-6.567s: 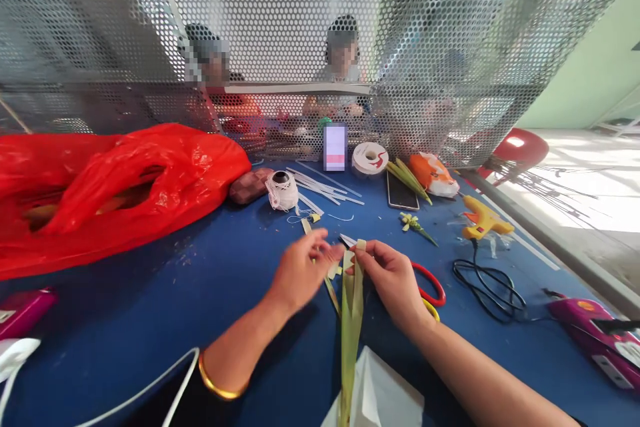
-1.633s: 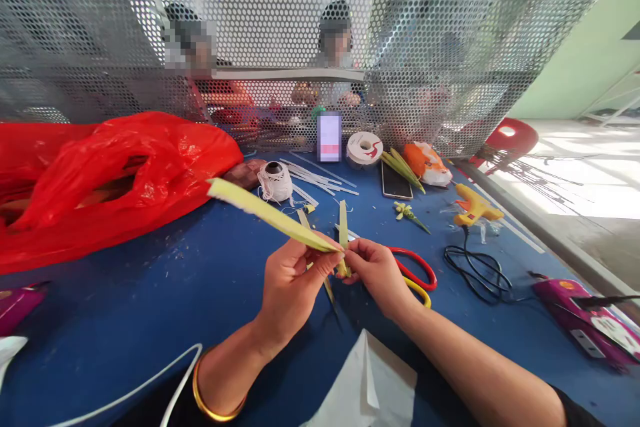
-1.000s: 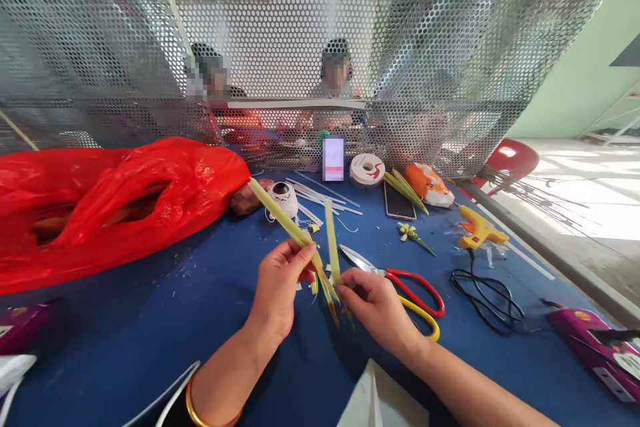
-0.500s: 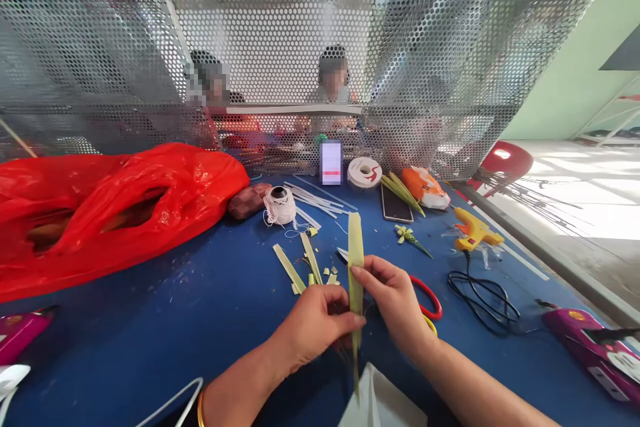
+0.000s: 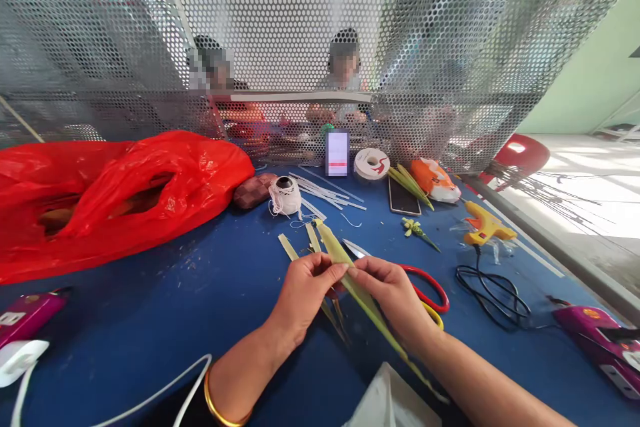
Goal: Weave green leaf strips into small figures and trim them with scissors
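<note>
Between my left hand point(image 5: 313, 287) and my right hand point(image 5: 393, 290) runs a long pale green leaf strip point(image 5: 373, 310). Thumb and fingers of each hand pinch it near its wider upper part, the two thumbs almost touching. Its thin tail slants down to the right, below my right wrist. Scissors point(image 5: 434, 285) with red and yellow handles lie on the table beneath my right hand, blades pointing up-left. Beyond my left hand lie cut leaf pieces point(image 5: 287, 247), partly hidden by the fingers. A small woven leaf piece point(image 5: 414, 228) lies farther right.
A red plastic bag point(image 5: 200, 173) covers the left side. A thread ball point(image 5: 285, 197), white strips point(image 5: 325, 190), a ribbon spool point(image 5: 371, 164) and phones stand or lie ahead. To the right are a yellow glue gun point(image 5: 485, 223) and a purple power strip point(image 5: 595, 340). People sit behind the perforated metal screen point(image 5: 290, 27).
The leaf strip has swung from upright to a slant, its top now leaning left. My left hand has moved up beside my right thumb. The view has tilted slightly down.
</note>
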The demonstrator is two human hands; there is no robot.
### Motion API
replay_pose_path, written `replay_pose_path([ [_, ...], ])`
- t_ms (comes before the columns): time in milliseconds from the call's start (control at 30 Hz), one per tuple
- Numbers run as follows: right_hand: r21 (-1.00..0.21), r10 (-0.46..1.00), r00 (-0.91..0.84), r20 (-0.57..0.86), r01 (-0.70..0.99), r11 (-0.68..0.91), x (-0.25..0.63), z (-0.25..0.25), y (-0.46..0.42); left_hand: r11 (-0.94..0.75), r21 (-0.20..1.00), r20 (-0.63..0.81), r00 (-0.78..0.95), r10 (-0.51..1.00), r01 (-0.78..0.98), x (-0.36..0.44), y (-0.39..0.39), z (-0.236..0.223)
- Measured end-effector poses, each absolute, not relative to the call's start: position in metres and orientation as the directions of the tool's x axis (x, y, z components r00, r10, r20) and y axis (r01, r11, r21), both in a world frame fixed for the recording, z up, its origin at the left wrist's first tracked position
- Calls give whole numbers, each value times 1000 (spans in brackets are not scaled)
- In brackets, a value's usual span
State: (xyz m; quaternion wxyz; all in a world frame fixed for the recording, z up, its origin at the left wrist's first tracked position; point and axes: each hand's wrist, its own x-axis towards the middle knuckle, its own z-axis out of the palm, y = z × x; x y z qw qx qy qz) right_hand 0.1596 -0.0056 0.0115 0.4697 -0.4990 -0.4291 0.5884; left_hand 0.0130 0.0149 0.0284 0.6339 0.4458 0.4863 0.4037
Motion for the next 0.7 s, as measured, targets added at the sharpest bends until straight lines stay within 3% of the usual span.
replay_pose_path([
  [267, -899, 950, -90, -298, -307, -312, 160, 10, -7, 316, 943, -287, 228, 930, -103, 11, 17, 28],
  [700, -976, 980, 45, -196, -102, -190, 157, 16, -8, 280, 960, -268, 197, 943, -33, 16, 12, 28],
])
